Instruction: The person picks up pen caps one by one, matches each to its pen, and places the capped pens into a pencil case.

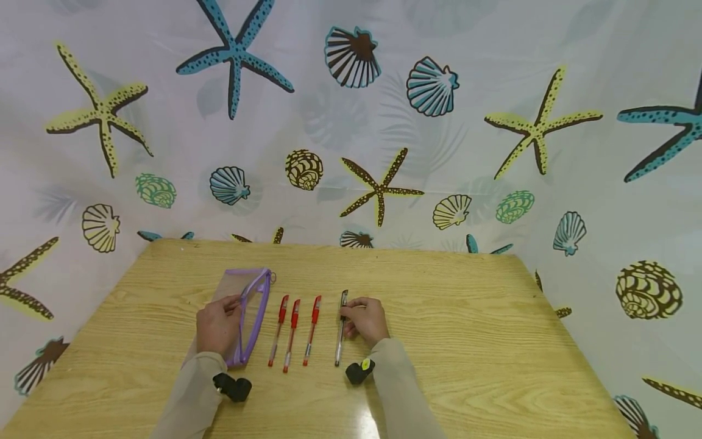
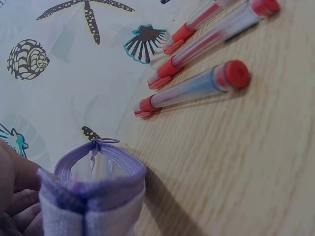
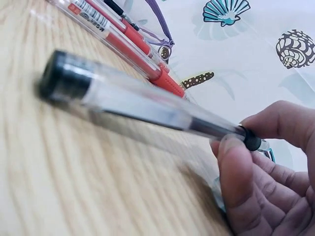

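Note:
In the head view my left hand (image 1: pixel 219 326) grips the near side of a clear pencil pouch with purple zip edging (image 1: pixel 256 329), whose mouth gapes open. The left wrist view shows the pouch (image 2: pixel 113 206) from its end, fingers along its side. My right hand (image 1: pixel 366 320) pinches a clear-barrelled black pen (image 1: pixel 340 341) near its cap between thumb and finger. Up close in the right wrist view, the black pen (image 3: pixel 142 101) slants over the wood, its black end toward the camera. Three red pens (image 1: pixel 292 332) lie side by side between the hands.
A wooden table (image 1: pixel 466 317) spreads under everything. Behind it and at both sides hangs a white cloth (image 1: pixel 307 91) printed with starfish and shells. A black wrist camera (image 1: pixel 233 387) is strapped at the left cuff, another black camera (image 1: pixel 359 371) at the right.

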`<state>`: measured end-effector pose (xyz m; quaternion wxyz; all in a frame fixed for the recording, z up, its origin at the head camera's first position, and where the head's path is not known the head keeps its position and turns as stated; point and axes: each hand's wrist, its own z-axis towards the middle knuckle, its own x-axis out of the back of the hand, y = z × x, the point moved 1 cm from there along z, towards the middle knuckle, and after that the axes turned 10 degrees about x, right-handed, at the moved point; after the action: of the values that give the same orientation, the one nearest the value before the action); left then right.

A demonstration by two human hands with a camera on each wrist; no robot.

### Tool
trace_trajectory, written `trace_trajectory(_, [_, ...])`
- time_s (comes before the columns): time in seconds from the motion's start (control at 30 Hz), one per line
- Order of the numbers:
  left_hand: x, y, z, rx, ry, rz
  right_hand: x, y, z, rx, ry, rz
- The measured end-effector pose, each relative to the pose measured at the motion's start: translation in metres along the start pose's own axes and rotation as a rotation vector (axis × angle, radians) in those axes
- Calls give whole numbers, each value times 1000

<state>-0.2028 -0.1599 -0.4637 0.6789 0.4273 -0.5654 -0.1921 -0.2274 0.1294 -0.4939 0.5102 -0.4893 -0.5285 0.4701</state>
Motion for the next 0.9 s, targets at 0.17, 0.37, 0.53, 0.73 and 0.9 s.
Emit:
trace_trajectory(0.17, [-1,-2,1,-7,-1,-4,2,0,0,28,-20,58])
trace_trajectory(0.37, [-1,-3,2,-19,2,2,5,0,-2,47,-55,90])
trace_trajectory(0.53, [-2,-3,1,-14,-1,0,7,2,-2,54,-78,107])
trace_trajectory(0.73, [-1,-2,1,1,-13,-9,9,5,-2,85,-106,137])
trace_trajectory(0.9, [-1,-2,2,-2,-8,-5,9,9,1,125,-87,153])
